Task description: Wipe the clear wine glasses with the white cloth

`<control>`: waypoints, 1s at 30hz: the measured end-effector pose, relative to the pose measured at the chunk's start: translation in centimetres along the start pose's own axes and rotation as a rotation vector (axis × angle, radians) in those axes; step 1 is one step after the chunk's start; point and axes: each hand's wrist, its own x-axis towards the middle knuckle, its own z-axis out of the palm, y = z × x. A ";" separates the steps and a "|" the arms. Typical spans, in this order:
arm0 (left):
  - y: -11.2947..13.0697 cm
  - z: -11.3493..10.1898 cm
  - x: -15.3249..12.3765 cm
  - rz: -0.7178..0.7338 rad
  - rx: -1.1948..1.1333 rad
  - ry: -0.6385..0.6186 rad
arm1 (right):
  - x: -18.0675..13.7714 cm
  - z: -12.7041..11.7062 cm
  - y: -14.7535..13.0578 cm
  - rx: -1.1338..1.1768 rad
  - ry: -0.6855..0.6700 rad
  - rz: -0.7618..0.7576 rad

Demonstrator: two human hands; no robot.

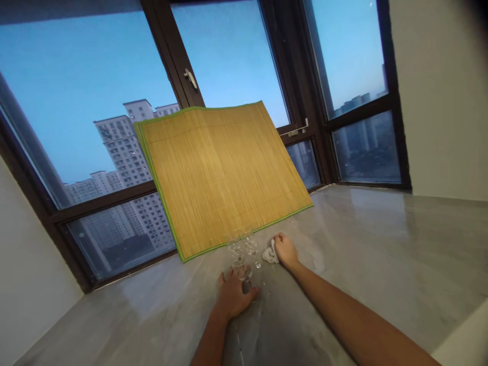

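Several clear stemmed glasses (249, 245) stand close together on the grey marble-like surface, in front of a yellow bamboo mat (224, 173). My left hand (233, 295) curves around the nearest glass (247, 273), its thumb and fingers on either side. The other fingers of that hand are spread towards the left. The glass is so see-through that the exact contact is hard to make out. To the right of the glasses, my right hand (285, 250) is closed on a crumpled whitish cloth (270, 254), which is pressed against the surface.
The mat, edged in green, leans upright against the dark-framed window (183, 51). A window handle (190, 79) sits above it. White walls (442, 101) bound the surface (366, 239) at left and right. Tall buildings show outside.
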 end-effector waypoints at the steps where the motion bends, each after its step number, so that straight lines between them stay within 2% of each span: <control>1: 0.0 0.0 0.0 0.009 -0.011 0.004 | 0.0 0.0 0.0 0.001 -0.001 0.001; 7: 0.2 -0.5 -0.1 0.026 0.002 -0.034 | 0.2 0.2 0.1 0.010 -0.013 0.005; 14: 0.3 -1.3 1.3 0.059 0.086 -0.076 | 0.1 0.2 0.2 0.013 -0.010 -0.023; 20: -0.3 -0.9 2.2 0.085 0.089 -0.067 | 0.1 0.3 0.3 -0.002 -0.008 -0.032; 25: -0.8 -0.8 2.7 0.105 0.043 -0.145 | 0.2 0.4 0.3 -0.020 -0.012 -0.023; 30: -0.9 -0.5 3.1 0.084 0.091 -0.185 | 0.1 0.3 0.2 -0.035 -0.018 -0.023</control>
